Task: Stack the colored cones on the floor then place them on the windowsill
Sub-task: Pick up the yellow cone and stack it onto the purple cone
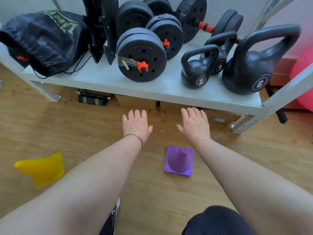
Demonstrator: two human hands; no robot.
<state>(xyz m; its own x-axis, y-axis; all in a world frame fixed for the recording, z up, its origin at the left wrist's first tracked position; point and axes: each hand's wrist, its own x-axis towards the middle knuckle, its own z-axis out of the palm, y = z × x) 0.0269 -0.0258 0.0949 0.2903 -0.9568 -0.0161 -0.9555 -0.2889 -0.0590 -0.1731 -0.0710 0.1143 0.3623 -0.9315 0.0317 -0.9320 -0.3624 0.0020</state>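
Observation:
A stack of cones with a purple cone [178, 160] on top stands upright on the wooden floor, between my forearms; blue and green base edges show under it. A yellow cone [41, 168] lies on its side at the left, apart from the stack. My left hand [135, 123] and my right hand [195, 123] are stretched forward, palms down, fingers apart, holding nothing. Both hover beyond the stack, near the shelf's front edge. No windowsill is in view.
A low white metal shelf [152, 85] carries black weight plates, dumbbells [142, 53], three kettlebells [250, 65] and a black bag [42, 39]. Cardboard boxes [137, 100] and a strap sit under it. A pink object [303, 78] is at far right. My knees are at the bottom.

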